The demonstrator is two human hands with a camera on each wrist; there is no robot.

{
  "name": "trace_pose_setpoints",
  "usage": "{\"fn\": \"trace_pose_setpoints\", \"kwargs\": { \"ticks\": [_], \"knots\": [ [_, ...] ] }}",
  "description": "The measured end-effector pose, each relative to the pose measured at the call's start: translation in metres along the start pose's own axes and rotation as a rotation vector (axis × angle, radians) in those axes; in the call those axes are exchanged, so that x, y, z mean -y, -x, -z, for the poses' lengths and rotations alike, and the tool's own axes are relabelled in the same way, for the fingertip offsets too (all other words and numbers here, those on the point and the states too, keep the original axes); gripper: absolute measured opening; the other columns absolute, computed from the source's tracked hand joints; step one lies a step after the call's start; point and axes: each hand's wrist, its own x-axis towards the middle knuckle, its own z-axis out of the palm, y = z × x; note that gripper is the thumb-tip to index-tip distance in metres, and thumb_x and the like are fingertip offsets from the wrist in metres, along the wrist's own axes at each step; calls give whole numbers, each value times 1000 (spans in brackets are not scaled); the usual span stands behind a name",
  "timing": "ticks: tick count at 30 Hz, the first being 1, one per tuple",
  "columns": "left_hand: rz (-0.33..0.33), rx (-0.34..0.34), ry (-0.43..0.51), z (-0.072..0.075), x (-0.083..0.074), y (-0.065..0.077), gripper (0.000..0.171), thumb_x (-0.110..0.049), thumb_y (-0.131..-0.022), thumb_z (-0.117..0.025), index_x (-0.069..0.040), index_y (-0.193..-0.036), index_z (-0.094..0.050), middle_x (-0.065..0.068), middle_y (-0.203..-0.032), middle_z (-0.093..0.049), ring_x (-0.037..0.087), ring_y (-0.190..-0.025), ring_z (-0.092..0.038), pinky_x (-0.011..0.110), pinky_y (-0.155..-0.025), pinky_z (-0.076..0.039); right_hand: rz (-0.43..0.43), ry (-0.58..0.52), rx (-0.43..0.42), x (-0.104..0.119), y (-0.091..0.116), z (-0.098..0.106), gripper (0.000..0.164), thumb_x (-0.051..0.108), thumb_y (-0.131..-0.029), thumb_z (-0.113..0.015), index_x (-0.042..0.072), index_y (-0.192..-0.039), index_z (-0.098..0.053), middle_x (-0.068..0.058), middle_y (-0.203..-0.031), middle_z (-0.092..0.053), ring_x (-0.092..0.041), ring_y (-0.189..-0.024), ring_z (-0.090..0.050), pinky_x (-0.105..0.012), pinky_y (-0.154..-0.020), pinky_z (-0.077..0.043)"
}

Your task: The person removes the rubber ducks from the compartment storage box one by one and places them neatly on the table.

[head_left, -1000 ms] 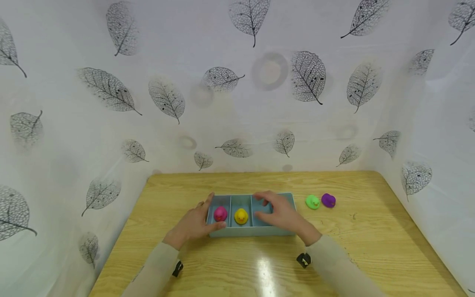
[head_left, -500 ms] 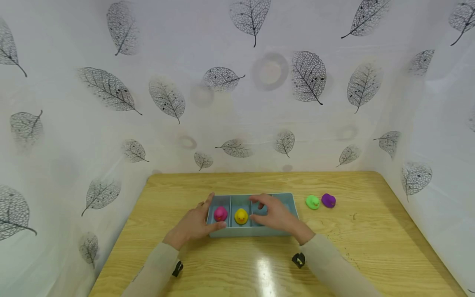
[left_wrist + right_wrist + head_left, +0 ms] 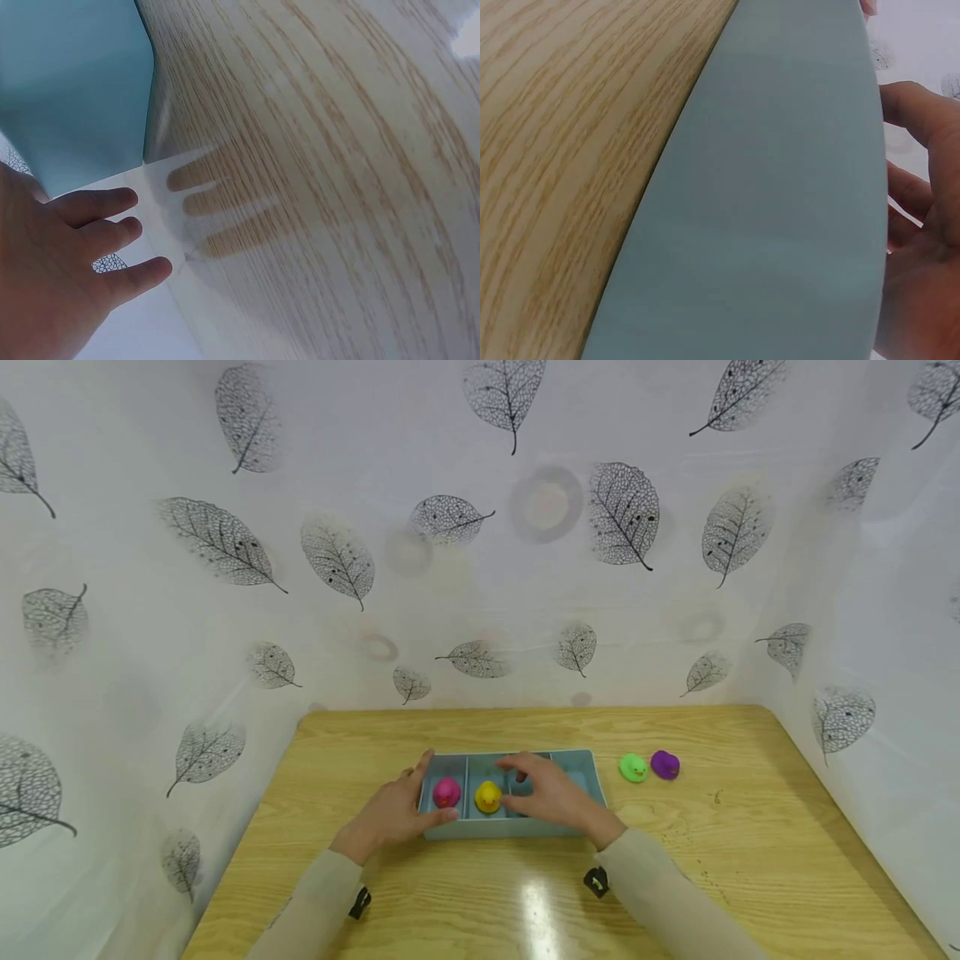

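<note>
A light blue divided box (image 3: 510,829) stands on the table in the head view. A pink rubber duck (image 3: 447,792) sits in its leftmost compartment, and a yellow rubber duck (image 3: 488,797) in the one beside it. My left hand (image 3: 392,814) rests at the box's left end, thumb reaching over the front rim; the left wrist view shows several fingers extended past the box's outer wall (image 3: 82,90). Over the compartment right of the yellow duck, my right hand (image 3: 551,793) holds thumb and fingers apart. Its thumb tip is beside the yellow duck; whether they touch I cannot tell.
A green rubber duck (image 3: 633,768) and a purple rubber duck (image 3: 665,765) sit on the wooden table (image 3: 450,902), right of the box. Behind and at both sides hangs a white leaf-patterned sheet (image 3: 480,593).
My right hand has shifted left over the box, toward the yellow duck. The left hand, the box and the ducks stay where they were.
</note>
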Motion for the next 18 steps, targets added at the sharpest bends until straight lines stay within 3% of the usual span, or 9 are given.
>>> {"fn": "trace_pose_setpoints", "kwargs": {
  "ticks": [8,18],
  "knots": [
    [-2,0,-4,0,0,-1,117,-81,-88,-61,-18,-172,-9,36,-158,-44,50,-128,-63,63,-107,-51,5,119,10,1,-7,-7,62,29,-93,-81,6,-147,-59,-11,-145,-62,-25,-111,-68,-44,-92,-60],
    [-5,1,-9,1,-1,0,116,-80,-89,-62,-18,-172,-9,36,-157,-45,50,-126,-64,62,-106,-53,-6,175,28,4,-13,-12,59,28,-93,-81,6,-145,-61,-12,-146,-62,-33,-124,-66,-51,-104,-56]
  ]
}}
